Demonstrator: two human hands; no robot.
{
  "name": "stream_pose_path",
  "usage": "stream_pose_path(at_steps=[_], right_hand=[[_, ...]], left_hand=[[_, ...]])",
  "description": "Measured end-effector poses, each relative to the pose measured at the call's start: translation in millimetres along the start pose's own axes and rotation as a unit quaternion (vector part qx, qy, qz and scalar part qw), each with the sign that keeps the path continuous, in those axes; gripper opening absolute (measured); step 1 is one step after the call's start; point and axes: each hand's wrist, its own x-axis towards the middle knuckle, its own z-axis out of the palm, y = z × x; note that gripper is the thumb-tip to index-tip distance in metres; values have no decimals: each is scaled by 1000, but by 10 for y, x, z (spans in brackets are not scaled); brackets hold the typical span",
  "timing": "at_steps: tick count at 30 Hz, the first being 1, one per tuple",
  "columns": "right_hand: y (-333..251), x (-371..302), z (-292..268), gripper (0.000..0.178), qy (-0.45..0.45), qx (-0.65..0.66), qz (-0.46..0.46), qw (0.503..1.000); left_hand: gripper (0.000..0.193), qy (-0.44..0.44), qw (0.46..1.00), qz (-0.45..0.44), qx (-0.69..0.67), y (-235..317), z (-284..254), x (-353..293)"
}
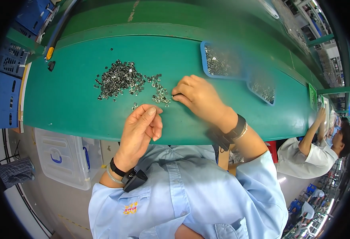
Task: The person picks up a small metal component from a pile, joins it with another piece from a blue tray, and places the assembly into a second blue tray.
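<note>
The small metal clips (119, 79) lie in a loose heap on the green bench (71, 99), far and left of my hands, with a thinner trail of clips (159, 92) running from the heap toward my right hand (197, 95). That hand rests curled on the bench, its fingertips touching the near end of the trail; I cannot tell whether it pinches a clip. My left hand (141, 127) sits at the near edge of the bench, fingers bent in with thumb against forefinger, apart from the clips; whether it grips anything is hidden.

Two shallow blue trays (203, 59) of the same bright parts stand far right of my hands. A green label (312, 96) lies on the bench further right. Blue crates (7, 75) are stacked to the left, and a clear plastic storage box (63, 157) with blue latches stands on the floor below the bench. At the right, another person in a white shirt (310, 157) works at the same bench.
</note>
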Motion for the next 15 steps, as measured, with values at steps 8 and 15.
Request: stream_pose_path(at_steps=[8,15], right_hand=[[-457,-177,-161,23,137,8,23,990],[-523,-316,-152,23,161,45,35,985]], left_hand=[[22,12,999,-8,51,-10,306,133],[22,-24,999,-27,39,-21,363,150]])
